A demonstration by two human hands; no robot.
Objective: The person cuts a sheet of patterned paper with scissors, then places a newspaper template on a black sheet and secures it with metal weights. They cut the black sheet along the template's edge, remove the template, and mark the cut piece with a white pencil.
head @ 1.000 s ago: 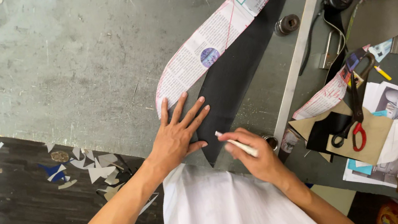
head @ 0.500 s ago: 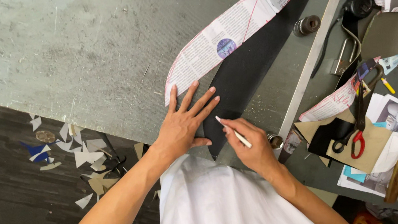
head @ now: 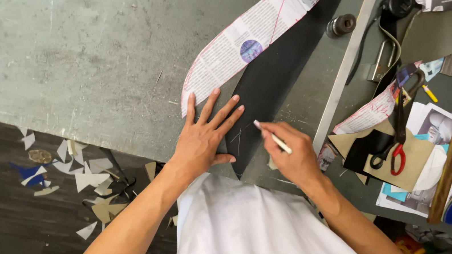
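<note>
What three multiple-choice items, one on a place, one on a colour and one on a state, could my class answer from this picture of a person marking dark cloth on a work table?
1. Where does the left hand lie?
A. flat on the dark cloth and the paper pattern
B. on the scissors
C. on the floor

2. What colour are the scissors' handles?
A. green
B. red and black
C. white

3. How is the white chalk stick held?
A. lying loose on the table
B. tucked under the ruler
C. gripped in the right hand, tip toward the cloth

Answers: 1 A, the fingers are spread over both; 2 B, one loop is red, the other black; 3 C, the fingers close round it.
</note>
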